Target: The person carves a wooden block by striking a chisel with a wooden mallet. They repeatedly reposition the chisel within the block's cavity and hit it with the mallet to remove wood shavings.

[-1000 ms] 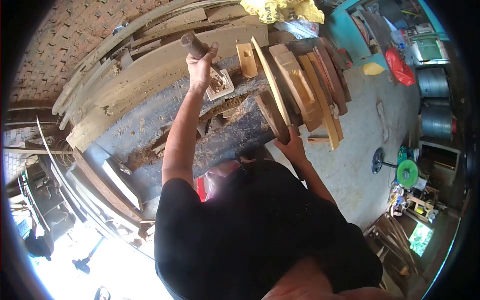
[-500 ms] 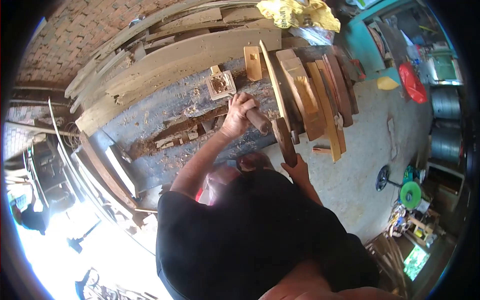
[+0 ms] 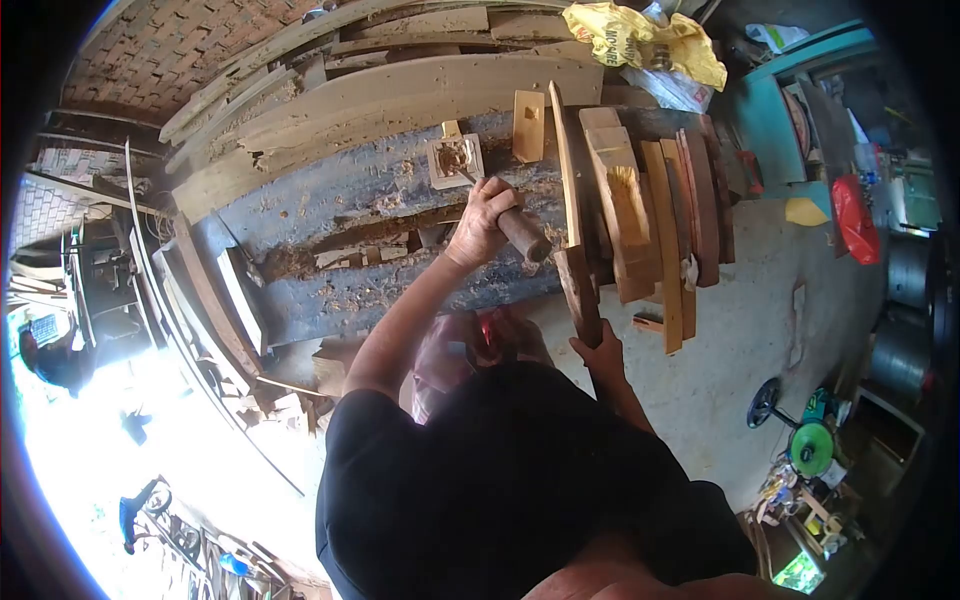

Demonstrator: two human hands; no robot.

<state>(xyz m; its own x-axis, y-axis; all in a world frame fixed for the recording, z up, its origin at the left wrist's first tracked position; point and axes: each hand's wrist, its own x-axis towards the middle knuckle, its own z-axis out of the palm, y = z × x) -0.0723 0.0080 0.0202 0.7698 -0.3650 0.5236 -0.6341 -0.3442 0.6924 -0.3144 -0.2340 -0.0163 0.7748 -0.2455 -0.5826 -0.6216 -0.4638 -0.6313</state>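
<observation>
My left hand [image 3: 480, 220] is wrapped round the thick wooden handle [image 3: 524, 236] of a chisel, whose thin blade points up-left to a square wooden block [image 3: 455, 161]. The block has a hollow with chips in it and lies on the dark, worn workbench [image 3: 330, 190]. To the right, my right hand [image 3: 602, 354] grips the lower end of a long wooden mallet [image 3: 577, 290]. The mallet's upper part is beside the chisel handle, just apart from it. A pale block with a small hole [image 3: 529, 126] lies right of the hollowed block.
Wooden boards [image 3: 620, 200] lie across the bench's right part. Long planks [image 3: 400, 95] line its far side. A yellow sack [image 3: 650, 40] is at the top, a green fan [image 3: 811, 449] on the right. A person [image 3: 55, 355] is at the far left.
My left hand has come down from its raised position with the chisel, its tip now at the hollowed block. The mallet has swung near the handle. The whole view has shifted a little.
</observation>
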